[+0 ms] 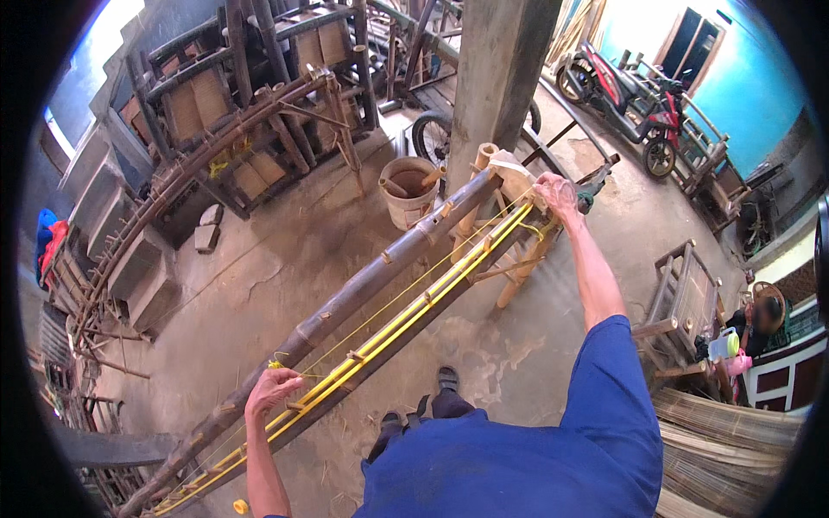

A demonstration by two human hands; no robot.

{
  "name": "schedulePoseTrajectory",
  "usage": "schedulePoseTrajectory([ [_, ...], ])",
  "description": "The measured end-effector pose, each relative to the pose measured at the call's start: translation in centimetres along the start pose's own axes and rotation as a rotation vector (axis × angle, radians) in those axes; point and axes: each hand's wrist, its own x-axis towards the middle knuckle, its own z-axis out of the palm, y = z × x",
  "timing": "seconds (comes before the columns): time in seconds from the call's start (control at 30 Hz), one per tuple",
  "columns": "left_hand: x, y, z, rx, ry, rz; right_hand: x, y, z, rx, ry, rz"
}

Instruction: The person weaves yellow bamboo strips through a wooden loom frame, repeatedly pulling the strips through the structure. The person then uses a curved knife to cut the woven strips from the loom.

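Note:
Two long dark bamboo poles (pixel 345 302) run diagonally in front of me, studded with short wooden pegs. Bright yellow cords (pixel 393 347) lie stretched along the pegs of the nearer pole. A thinner yellow strand crosses the gap between my hands. My left hand (pixel 273 390), over the lower left stretch of the poles, pinches this strand; a small yellow tuft (pixel 276 361) shows just beyond its fingers. At the far right end of the rack, my right hand (pixel 557 195) is closed beside the last peg, where the strand reaches its fingers. Its fingertips are partly hidden.
Bamboo legs (pixel 516 281) support the rack's right end, close to a concrete pillar (pixel 501 78) and a bucket (pixel 408 194). Another curved, pegged rack (pixel 186 168) stands left. A red motorbike (pixel 630 99) is at the back right. Right sit a bamboo bench (pixel 682 302) and slat bundles (pixel 725 432).

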Motion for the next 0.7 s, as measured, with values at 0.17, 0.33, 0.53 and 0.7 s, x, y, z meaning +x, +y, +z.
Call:
schedulePoseTrajectory([
  [0.17,1.6,-1.8,1.9,-0.207,0.016,-0.132,-0.6,3.6,4.5,0.015,0.003,0.209],
  [0.33,3.0,-3.3,3.7,-0.368,0.136,-0.076,-5.6,4.2,8.0,0.239,0.179,0.39],
  [0.53,-0.4,-5.0,3.2,-0.061,0.596,0.168,-19.0,-3.3,9.3,0.357,0.141,0.286],
  [0.7,-5.9,-4.0,8.4,0.073,1.198,0.331,-31.4,-19.0,4.5,0.441,-0.234,0.139],
])
